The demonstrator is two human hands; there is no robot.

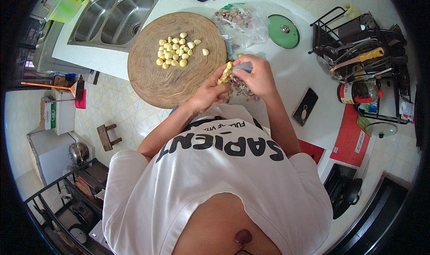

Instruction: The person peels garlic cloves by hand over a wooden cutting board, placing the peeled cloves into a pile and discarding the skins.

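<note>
My left hand [210, 92] holds a knobbly yellow piece of ginger root [225, 76] just off the right edge of a round wooden chopping board [151, 83]. In my right hand [257, 75] is a small grey tool [244, 67] against the ginger; its working end is hidden, so its kind is unclear. Peeled garlic cloves [174, 53] lie grouped on the board, a single one [205, 52] apart to the right. Below my hands, peelings and skins [247, 91] are scattered on the white counter.
A clear plastic bag [242, 24] with reddish-brown pieces and a green-rimmed glass lid [284, 31] lie beyond the board. A double steel sink [122, 23] is at upper left. To the right are a phone [305, 106], a utensil rack [331, 26] and a sauce bottle [359, 93].
</note>
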